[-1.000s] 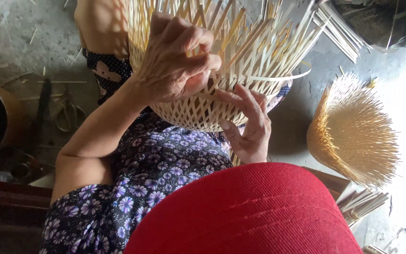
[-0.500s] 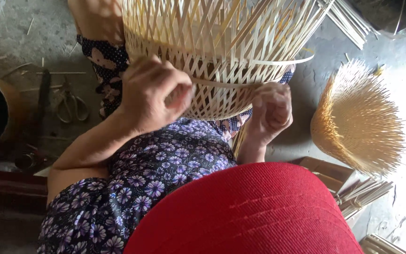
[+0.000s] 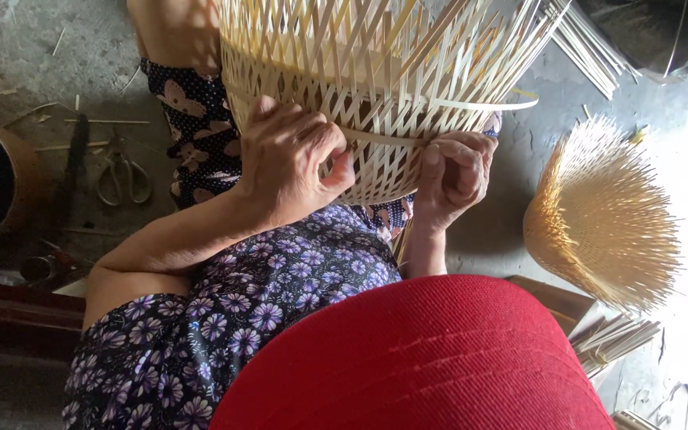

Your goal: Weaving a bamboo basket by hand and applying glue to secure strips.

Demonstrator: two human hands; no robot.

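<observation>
Both hands sit lower on the basket (image 3: 376, 87) vs. earlier. Basket rests on the lap, loose strips fanning up. Left hand (image 3: 292, 163) & right hand (image 3: 455, 171) each pinch closed on the thin strip (image 3: 408, 137) along the weave. Concrete floor (image 3: 9, 56): scissors (image 3: 121, 179) at left, unfinished basket (image 3: 603, 215) at right.
</observation>
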